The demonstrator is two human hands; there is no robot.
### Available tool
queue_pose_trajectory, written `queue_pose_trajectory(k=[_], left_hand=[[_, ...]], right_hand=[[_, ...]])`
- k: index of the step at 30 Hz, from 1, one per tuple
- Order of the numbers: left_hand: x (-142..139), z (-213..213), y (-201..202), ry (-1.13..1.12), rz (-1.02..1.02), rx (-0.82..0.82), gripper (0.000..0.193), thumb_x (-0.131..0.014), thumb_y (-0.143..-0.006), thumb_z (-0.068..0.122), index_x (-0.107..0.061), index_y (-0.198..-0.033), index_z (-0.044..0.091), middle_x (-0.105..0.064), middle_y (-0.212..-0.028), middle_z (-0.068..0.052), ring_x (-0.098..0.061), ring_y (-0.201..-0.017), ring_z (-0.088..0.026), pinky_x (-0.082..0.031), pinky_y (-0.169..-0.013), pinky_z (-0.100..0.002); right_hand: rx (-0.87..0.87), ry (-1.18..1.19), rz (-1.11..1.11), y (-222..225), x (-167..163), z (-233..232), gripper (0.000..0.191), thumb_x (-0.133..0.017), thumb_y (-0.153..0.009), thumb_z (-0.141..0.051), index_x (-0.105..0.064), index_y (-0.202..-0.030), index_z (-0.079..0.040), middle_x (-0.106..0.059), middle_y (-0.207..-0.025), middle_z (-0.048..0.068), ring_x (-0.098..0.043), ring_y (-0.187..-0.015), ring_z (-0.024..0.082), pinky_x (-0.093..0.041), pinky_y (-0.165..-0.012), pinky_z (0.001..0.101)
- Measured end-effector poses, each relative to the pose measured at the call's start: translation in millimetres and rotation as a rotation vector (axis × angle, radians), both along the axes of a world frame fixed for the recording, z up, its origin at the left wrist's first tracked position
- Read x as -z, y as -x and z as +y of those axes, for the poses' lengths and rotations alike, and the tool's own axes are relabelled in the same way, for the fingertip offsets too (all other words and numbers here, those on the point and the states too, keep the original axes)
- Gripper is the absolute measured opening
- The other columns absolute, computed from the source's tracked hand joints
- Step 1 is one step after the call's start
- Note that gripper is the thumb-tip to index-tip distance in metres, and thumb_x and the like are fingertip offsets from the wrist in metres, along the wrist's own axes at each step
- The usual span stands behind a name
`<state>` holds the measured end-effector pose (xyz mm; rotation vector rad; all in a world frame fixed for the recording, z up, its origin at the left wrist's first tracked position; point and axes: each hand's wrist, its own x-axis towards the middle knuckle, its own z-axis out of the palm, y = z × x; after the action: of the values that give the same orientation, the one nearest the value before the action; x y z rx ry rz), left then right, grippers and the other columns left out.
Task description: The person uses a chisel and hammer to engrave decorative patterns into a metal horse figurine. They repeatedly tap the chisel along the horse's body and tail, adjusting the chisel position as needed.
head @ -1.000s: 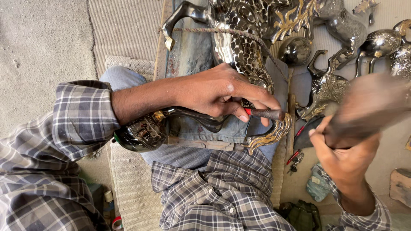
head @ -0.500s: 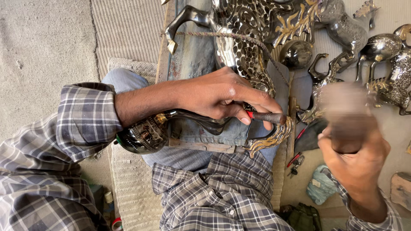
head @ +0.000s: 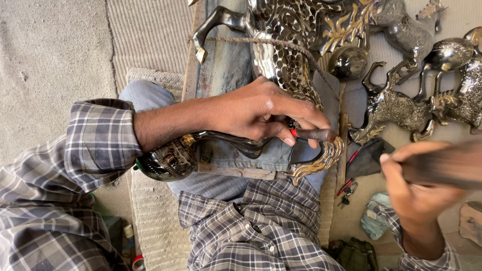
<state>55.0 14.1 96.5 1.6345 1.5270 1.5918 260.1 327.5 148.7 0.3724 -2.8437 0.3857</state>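
Swinging lower now, right hand (head: 419, 200) is gripping a blurred mallet (head: 447, 165) while left hand (head: 261, 113) is pinching the punch (head: 311, 134) on a half-chased swan (head: 226, 150).

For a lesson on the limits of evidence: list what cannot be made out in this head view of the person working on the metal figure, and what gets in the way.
- Tool in the right hand: motion blur smears it; its kind is unclear.
- Tip of the small tool in the left hand: hidden by the fingers.
- Metal figure on the lap: middle covered by the left hand and forearm.
- Large patterned figure: cut off by the top edge.
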Motion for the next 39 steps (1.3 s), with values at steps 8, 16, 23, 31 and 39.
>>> queue_pose_trajectory(k=[8,16,23,31,39], left_hand=[[-3,5,2,0.142,-0.105,-0.017,0.049,-0.077,-0.092,0.011,-0.058,-0.137,0.014,-0.079,-0.120,0.001,-0.071,-0.060,-0.012,-0.049,-0.047,-0.031],[7,15,12,-0.166,0.050,0.163,0.054,-0.074,-0.101,0.006,-0.056,-0.150,0.018,-0.077,-0.130,-0.003,-0.079,-0.111,-0.014,-0.062,-0.072,-0.029],[12,12,14,-0.098,-0.086,0.206,0.051,-0.076,-0.097,0.010,-0.057,-0.144,0.016,-0.078,-0.125,-0.006,-0.076,-0.075,-0.007,-0.049,-0.046,-0.027],[18,13,13,-0.129,-0.043,0.193,0.051,-0.077,-0.097,0.014,-0.056,-0.144,0.016,-0.079,-0.122,-0.004,-0.073,-0.078,-0.009,-0.047,-0.049,-0.029],[17,12,14,-0.083,-0.047,0.194,0.053,-0.077,-0.097,0.015,-0.057,-0.146,0.018,-0.080,-0.121,-0.002,-0.070,-0.066,-0.007,-0.044,-0.047,-0.030]], right_hand=[[0.071,0.128,0.047,-21,37,10,0.103,-0.082,-0.088,0.002,-0.022,-0.168,-0.019,-0.067,-0.100,0.017,-0.068,-0.078,0.028,-0.054,-0.071,0.0386],[0.087,0.053,0.290,-45,40,20,0.096,-0.080,-0.097,0.010,-0.022,-0.168,-0.019,-0.067,-0.118,0.024,-0.073,-0.105,0.035,-0.061,-0.087,0.0399],[0.200,0.714,0.360,-53,21,-7,0.061,-0.079,-0.101,0.024,-0.041,-0.136,-0.008,-0.058,-0.102,0.009,-0.061,-0.083,0.019,-0.059,-0.076,0.0319],[0.113,0.390,0.087,-9,-2,-32,0.067,-0.071,-0.080,0.018,-0.040,-0.136,-0.003,-0.063,-0.096,0.012,-0.065,-0.080,0.022,-0.057,-0.069,0.0360],[0.068,0.422,0.044,-8,4,-22,0.090,-0.073,-0.097,0.011,-0.022,-0.164,-0.022,-0.064,-0.101,0.013,-0.068,-0.083,0.020,-0.060,-0.074,0.0321]])
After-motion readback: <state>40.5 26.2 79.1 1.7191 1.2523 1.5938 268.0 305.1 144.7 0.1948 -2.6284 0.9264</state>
